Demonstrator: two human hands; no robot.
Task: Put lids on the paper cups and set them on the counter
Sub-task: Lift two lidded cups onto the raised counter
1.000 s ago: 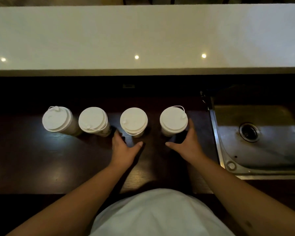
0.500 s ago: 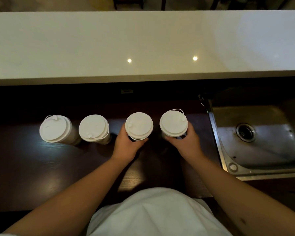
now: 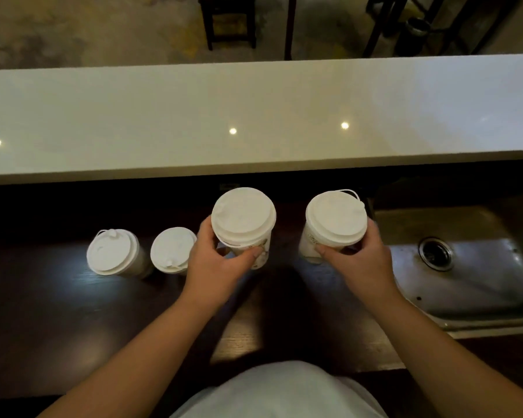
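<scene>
Both hands grip lidded cups: left hand [image 3: 213, 267] one cup [image 3: 243, 220], right hand [image 3: 364, 260] another [image 3: 335, 220], lifted near the white counter [image 3: 254, 116]. Keep them upright, squeezing lightly, and set down flat.

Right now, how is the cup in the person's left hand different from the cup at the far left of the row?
The cup in the left hand is gripped by the left hand and looks raised off the dark worktop; the far-left cup stands there untouched. The held cup shows a printed side; the far-left cup's side looks plain. The far-left cup's lid has a raised plug and loop; the held lid looks flatter. Both are white and lidded.
</scene>
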